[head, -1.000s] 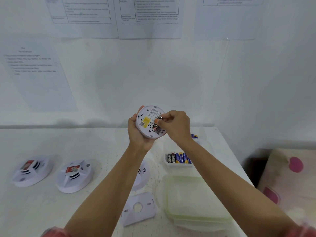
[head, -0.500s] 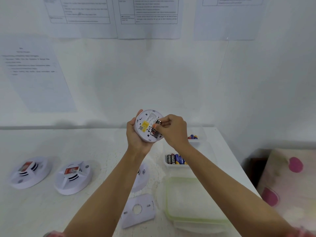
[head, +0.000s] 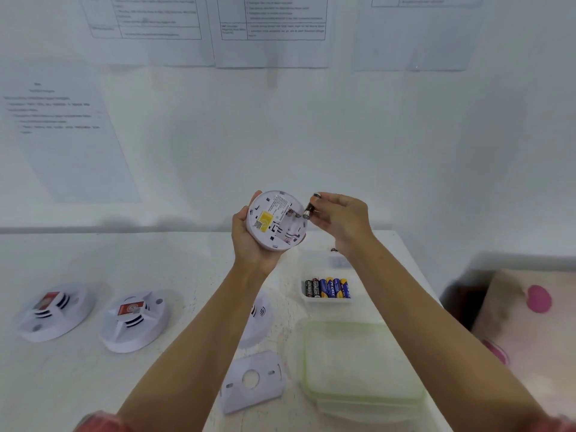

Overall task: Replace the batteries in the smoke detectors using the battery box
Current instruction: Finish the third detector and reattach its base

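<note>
The smoke detector point(head: 276, 220) is held up above the table point(head: 156, 266), its back turned to the camera and its battery slot open and empty. The left hand point(head: 249, 241) cups it from behind and below, fingers curled round its left rim. Just to the right, the right hand point(head: 341, 219) pinches a small battery point(head: 311, 204) between thumb and fingertips; the battery is tilted, with its lower end at the detector's right edge.

Below the right wrist, a small white battery box point(head: 327, 301) sits on the table with a row of batteries point(head: 327, 287) in it. Nearer the person lies a clear container point(head: 361, 360) with a green rim. Under the left forearm are another detector point(head: 259, 316) and a white mounting plate point(head: 252, 380). Well to the left stand two more detectors point(head: 134, 321) point(head: 54, 310). Printed sheets point(head: 271, 29) hang on the wall behind.
</note>
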`<state>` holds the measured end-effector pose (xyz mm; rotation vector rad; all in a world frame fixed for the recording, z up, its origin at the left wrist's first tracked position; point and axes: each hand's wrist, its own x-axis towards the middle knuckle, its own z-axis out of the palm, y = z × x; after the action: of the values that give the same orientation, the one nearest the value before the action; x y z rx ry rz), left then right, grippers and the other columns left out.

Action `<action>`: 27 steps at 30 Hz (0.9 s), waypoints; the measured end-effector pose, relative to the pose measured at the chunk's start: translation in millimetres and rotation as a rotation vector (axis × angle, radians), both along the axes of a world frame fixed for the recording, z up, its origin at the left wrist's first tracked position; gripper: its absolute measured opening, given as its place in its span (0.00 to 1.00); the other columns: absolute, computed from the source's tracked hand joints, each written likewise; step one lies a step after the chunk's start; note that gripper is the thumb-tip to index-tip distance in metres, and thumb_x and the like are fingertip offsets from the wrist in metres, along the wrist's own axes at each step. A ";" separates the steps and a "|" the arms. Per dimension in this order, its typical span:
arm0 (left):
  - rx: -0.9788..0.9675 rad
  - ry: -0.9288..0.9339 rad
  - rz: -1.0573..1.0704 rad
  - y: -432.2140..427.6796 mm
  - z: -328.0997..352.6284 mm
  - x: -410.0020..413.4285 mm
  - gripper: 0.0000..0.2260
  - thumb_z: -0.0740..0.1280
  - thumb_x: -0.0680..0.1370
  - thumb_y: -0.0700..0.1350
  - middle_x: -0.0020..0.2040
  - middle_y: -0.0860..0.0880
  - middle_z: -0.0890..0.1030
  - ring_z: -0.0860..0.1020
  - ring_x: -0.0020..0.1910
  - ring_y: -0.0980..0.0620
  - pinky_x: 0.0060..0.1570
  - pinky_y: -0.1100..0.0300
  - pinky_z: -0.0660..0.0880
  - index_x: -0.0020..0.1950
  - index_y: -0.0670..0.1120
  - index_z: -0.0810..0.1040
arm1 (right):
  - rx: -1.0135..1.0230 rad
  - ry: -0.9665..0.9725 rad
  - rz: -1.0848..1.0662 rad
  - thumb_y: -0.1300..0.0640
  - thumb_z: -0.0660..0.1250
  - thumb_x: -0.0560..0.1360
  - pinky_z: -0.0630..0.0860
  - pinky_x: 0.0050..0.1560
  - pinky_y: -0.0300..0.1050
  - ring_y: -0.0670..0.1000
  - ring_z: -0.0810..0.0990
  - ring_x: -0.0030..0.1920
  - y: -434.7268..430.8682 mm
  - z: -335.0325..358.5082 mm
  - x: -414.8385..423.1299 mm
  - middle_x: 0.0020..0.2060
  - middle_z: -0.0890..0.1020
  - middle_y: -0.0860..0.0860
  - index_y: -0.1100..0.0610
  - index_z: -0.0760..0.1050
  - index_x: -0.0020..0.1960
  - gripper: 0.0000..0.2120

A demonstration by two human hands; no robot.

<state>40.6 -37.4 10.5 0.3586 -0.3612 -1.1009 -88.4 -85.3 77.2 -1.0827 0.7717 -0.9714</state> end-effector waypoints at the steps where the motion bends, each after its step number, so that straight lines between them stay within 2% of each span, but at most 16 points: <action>1: 0.001 -0.004 0.001 -0.2 -0.2 0.0 0.15 0.52 0.78 0.53 0.59 0.43 0.76 0.73 0.58 0.40 0.63 0.37 0.63 0.52 0.53 0.77 | -0.004 0.014 0.012 0.68 0.68 0.72 0.81 0.37 0.37 0.50 0.79 0.34 -1.0 0.9 -1.4 0.36 0.79 0.55 0.68 0.75 0.53 0.10; 4: 0.011 0.005 -0.007 -0.6 0.0 -1.4 0.15 0.51 0.78 0.53 0.60 0.43 0.76 0.73 0.58 0.40 0.61 0.39 0.64 0.52 0.54 0.77 | -0.089 0.134 0.040 0.68 0.70 0.70 0.81 0.38 0.38 0.51 0.79 0.34 -0.7 -0.9 -1.4 0.37 0.80 0.57 0.68 0.76 0.51 0.10; 8: 0.045 0.029 -0.008 -2.9 0.7 -5.8 0.16 0.51 0.78 0.53 0.55 0.44 0.78 0.76 0.51 0.43 0.53 0.44 0.70 0.51 0.54 0.77 | -0.376 0.429 0.036 0.64 0.74 0.67 0.82 0.44 0.48 0.58 0.83 0.37 8.8 -8.8 5.2 0.36 0.83 0.60 0.62 0.81 0.38 0.02; 9: 0.055 0.027 -0.007 -2.9 1.7 -7.3 0.16 0.50 0.78 0.54 0.54 0.44 0.78 0.76 0.51 0.44 0.51 0.44 0.71 0.52 0.55 0.77 | -0.439 0.496 0.029 0.63 0.74 0.67 0.81 0.44 0.47 0.57 0.83 0.37 11.1 -10.4 7.5 0.36 0.84 0.60 0.62 0.82 0.37 0.02; 10: 0.068 0.017 -0.003 -2.8 2.7 -8.9 0.15 0.50 0.78 0.54 0.54 0.45 0.79 0.76 0.51 0.44 0.48 0.45 0.72 0.53 0.55 0.76 | -0.487 0.540 0.023 0.62 0.73 0.67 0.80 0.40 0.41 0.53 0.81 0.35 12.4 -11.9 9.6 0.37 0.84 0.60 0.62 0.83 0.38 0.03; 12: 0.089 0.000 0.007 -1.9 4.7 -11.6 0.15 0.50 0.78 0.54 0.53 0.45 0.79 0.76 0.50 0.44 0.46 0.47 0.73 0.55 0.55 0.75 | -0.547 0.586 0.016 0.63 0.72 0.68 0.72 0.29 0.28 0.44 0.76 0.30 14.0 -13.0 12.5 0.37 0.84 0.58 0.64 0.83 0.41 0.04; 13: 0.095 -0.001 0.013 -1.3 5.5 -12.5 0.15 0.50 0.78 0.53 0.53 0.45 0.79 0.77 0.50 0.45 0.45 0.48 0.73 0.55 0.56 0.75 | -0.563 0.592 0.009 0.63 0.71 0.69 0.68 0.25 0.25 0.42 0.74 0.29 15.3 -12.9 13.3 0.36 0.83 0.58 0.64 0.83 0.41 0.04; 15: 0.105 0.003 0.031 -0.3 6.6 -13.3 0.15 0.51 0.78 0.53 0.52 0.46 0.79 0.77 0.49 0.45 0.44 0.50 0.74 0.55 0.56 0.76 | -0.607 0.596 -0.024 0.64 0.71 0.69 0.68 0.26 0.25 0.44 0.75 0.30 18.0 -14.4 15.8 0.36 0.83 0.58 0.65 0.83 0.40 0.04; 18: 0.126 0.014 0.042 -0.5 7.0 -13.8 0.14 0.52 0.78 0.53 0.51 0.46 0.80 0.77 0.48 0.46 0.39 0.53 0.77 0.53 0.55 0.76 | -0.671 0.616 -0.105 0.64 0.69 0.71 0.72 0.32 0.31 0.51 0.80 0.37 19.7 -16.8 21.4 0.38 0.83 0.58 0.66 0.82 0.40 0.05; 21: 0.149 0.032 0.045 -1.7 7.2 -15.5 0.14 0.52 0.78 0.53 0.51 0.47 0.80 0.78 0.48 0.47 0.39 0.55 0.77 0.54 0.55 0.76 | -0.712 0.639 -0.123 0.65 0.66 0.73 0.68 0.26 0.24 0.46 0.76 0.33 18.0 -17.8 26.8 0.33 0.79 0.53 0.66 0.80 0.37 0.08; 23: 0.161 0.039 0.047 -2.0 7.1 -14.6 0.14 0.53 0.78 0.53 0.52 0.46 0.80 0.77 0.48 0.47 0.40 0.54 0.75 0.55 0.55 0.76 | -0.731 0.658 -0.091 0.65 0.65 0.74 0.66 0.23 0.26 0.43 0.71 0.28 16.8 -19.2 27.0 0.27 0.76 0.51 0.63 0.75 0.30 0.14; 25: 0.160 0.038 0.040 -0.5 5.8 -12.9 0.14 0.52 0.78 0.53 0.51 0.46 0.79 0.77 0.48 0.46 0.42 0.52 0.74 0.55 0.55 0.76 | -0.751 0.691 -0.003 0.62 0.64 0.76 0.65 0.23 0.28 0.46 0.70 0.27 13.0 -20.4 24.8 0.29 0.78 0.57 0.68 0.77 0.33 0.15; 27: 0.151 0.059 0.021 1.6 2.7 -10.7 0.14 0.52 0.78 0.53 0.51 0.45 0.79 0.76 0.48 0.45 0.43 0.50 0.73 0.52 0.55 0.76 | -0.763 0.744 0.163 0.58 0.66 0.75 0.67 0.28 0.34 0.56 0.74 0.31 7.6 -19.8 18.4 0.35 0.80 0.64 0.72 0.78 0.44 0.15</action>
<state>30.0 -35.8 13.2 0.4616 -0.2219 -1.1190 -69.9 -77.7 57.3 -2.2093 0.8968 -0.7169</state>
